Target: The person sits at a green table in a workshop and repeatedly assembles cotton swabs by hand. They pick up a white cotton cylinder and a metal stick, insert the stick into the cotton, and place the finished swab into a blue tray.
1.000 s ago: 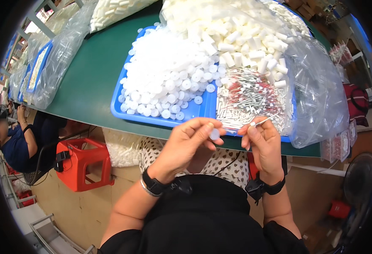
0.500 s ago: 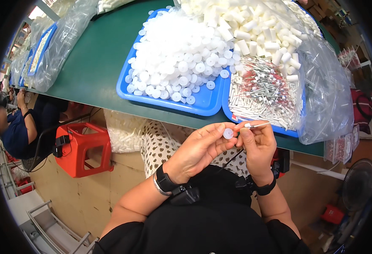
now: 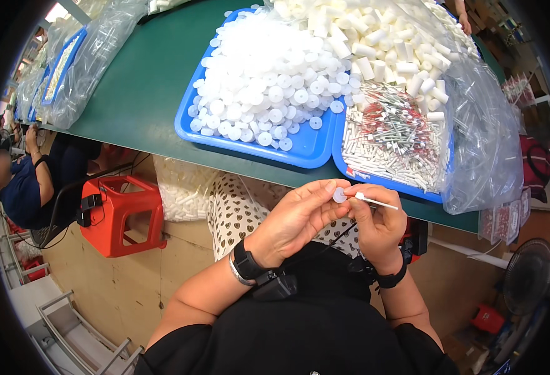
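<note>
Pinched between the fingertips of my left hand (image 3: 309, 212) is a translucent white disc (image 3: 339, 195) with a small centre. My right hand (image 3: 380, 225) is closed on a thin white stick (image 3: 378, 201), whose thicker white end lies close beside the disc. Whether the stick's tip touches the disc I cannot tell. Both hands are held together in front of the table edge, above my lap. Beyond them stands a blue tray (image 3: 315, 156) heaped with similar discs (image 3: 256, 94). To its right, a second blue tray (image 3: 406, 189) holds white sticks and red and green thin pieces (image 3: 393, 122).
White foam-like cylinders (image 3: 375, 37) pile up behind the trays, beside clear plastic bags (image 3: 481, 137). On the left, a red stool (image 3: 121, 215) stands on the floor near a seated person (image 3: 28, 181). A fan (image 3: 530, 275) is at the right.
The white stick in my right hand has tilted, its outer end swinging down to the right. The disc stays in my left fingertips. A person's hand has come into view at the upper right.
</note>
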The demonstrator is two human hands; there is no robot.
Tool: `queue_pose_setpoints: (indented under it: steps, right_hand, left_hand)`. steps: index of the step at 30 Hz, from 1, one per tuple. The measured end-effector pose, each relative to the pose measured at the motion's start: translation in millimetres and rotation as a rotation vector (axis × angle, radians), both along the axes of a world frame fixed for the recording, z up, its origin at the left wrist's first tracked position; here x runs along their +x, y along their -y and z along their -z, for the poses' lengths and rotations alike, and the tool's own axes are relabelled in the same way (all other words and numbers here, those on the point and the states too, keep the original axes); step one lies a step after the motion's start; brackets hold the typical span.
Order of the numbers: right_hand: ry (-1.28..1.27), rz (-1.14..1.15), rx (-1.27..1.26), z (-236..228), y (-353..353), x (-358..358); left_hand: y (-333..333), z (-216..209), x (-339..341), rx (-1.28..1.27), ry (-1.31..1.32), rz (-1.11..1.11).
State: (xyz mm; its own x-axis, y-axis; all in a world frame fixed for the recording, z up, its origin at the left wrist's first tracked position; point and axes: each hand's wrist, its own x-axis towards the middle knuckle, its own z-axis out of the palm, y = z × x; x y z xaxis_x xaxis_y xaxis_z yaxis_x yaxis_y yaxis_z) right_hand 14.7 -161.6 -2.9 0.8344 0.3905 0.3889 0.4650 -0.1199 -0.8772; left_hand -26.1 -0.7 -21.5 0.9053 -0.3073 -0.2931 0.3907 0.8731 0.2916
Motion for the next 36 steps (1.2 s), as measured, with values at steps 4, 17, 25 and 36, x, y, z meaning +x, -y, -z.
queue_pose_setpoints:
  steps: [4,17,25,36]
  right_hand:
    - [-0.138,0.068,0.062,2.7,-1.2,4.2]
    - [-0.188,0.002,0.032,-0.7,-0.9,-3.2]
    - [-0.277,-0.071,-0.022,4.9,2.8,5.4]
    - [0.135,-0.083,-0.521,-31.5,10.8,12.2]
  left_hand:
    - [-1.0,1.3,-1.3,-0.006,0.029,0.035]
    - [-2.1,7.5,-2.9,0.006,-0.053,-0.01]
    - [-0.8,-2.1,-2.0,0.157,0.003,-0.046]
    - [1.0,0.1,-6.1,0.313,-0.019,-0.116]
